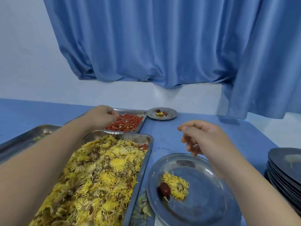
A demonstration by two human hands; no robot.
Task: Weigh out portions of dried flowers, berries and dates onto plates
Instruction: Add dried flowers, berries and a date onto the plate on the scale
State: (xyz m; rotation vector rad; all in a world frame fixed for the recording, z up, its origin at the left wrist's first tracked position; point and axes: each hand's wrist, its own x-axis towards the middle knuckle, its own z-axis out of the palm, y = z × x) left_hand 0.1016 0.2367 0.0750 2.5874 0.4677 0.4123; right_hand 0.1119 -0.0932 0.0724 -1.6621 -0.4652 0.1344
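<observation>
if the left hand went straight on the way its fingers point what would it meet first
Most likely the red berries in the far tray: the left hand points down into that heap. Whether it already touches it is unclear.

Left hand (101, 115), right hand (201, 137) bare; forearms bare to frame edge.

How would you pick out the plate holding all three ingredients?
Follow the blue curtain down to the far side of the table. There, just right of the berry tray, sits a small steel plate. Unlike the near plate and the stack, it also holds red berries.
</observation>
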